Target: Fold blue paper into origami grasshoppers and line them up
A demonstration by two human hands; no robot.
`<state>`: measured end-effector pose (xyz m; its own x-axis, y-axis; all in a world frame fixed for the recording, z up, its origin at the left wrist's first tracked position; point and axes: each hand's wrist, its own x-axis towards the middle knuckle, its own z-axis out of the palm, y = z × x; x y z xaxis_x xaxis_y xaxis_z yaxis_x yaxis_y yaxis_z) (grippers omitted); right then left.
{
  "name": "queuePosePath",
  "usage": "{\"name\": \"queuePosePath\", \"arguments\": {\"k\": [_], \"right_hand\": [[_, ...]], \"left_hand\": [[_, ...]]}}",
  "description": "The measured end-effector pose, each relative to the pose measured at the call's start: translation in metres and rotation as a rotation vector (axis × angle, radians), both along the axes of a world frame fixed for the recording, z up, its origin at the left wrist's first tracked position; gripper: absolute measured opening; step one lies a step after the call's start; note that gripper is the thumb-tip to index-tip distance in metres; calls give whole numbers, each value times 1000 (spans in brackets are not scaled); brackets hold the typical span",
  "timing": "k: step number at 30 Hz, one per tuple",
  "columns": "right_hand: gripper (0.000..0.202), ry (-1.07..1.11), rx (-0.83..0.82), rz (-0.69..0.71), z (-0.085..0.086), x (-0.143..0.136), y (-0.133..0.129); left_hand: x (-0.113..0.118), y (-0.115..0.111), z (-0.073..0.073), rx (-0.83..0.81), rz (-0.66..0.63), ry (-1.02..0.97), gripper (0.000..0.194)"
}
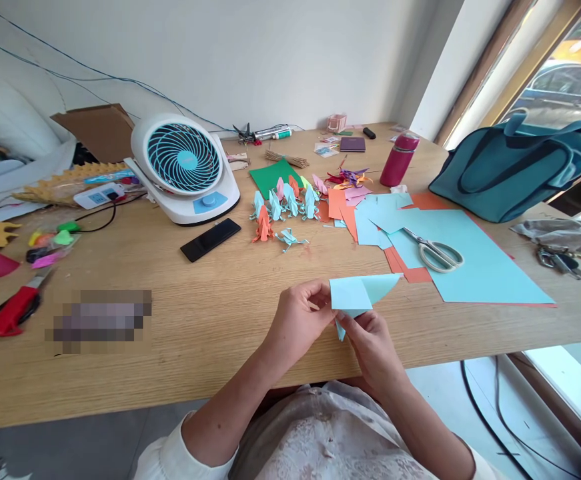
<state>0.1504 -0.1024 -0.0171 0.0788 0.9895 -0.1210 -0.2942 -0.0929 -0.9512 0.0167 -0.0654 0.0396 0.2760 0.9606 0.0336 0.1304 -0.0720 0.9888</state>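
Above the tabletop, the left hand pinches the folded blue paper at its left side; the right hand pinches it from below. It looks light and crisp, probably easily creased or torn, best held by its layered folds.

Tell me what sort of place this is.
Probably an indoor craft workspace, perhaps at street level: the folded paper being held, the paper figures and a car outside suggest it.
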Motion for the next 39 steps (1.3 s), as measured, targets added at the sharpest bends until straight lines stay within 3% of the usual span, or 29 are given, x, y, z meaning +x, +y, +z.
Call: {"name": "queuePosePath", "arguments": {"k": [3,8,11,18,25,30,35,39], "right_hand": [[26,-4,9,-11,-1,0,-1],[26,-27,0,23,-2,-1,-6],[28,-37,-4,41,-1,-1,-8],[31,-72,39,47,1,-1,-8],[29,-36,14,22,-1,-2,-7],[26,-69,35,26,3,0,-1],[26,-133,47,121,7,9,7],[16,-216,73,233,11,17,10]], "left_hand": [[-1,-2,-2,58,18,67,12],[-5,0,4,-27,66,-12,20],[-9,3,7,4,89,-31,19],[-17,3,4,-35,-64,-170,15],[-12,7,0,30,57,-156,14],[-10,11,-8,-102,124,-241,17],[-27,14,-6,-264,55,-245,19],[-41,18,2,-238,-98,-148,33]]}}
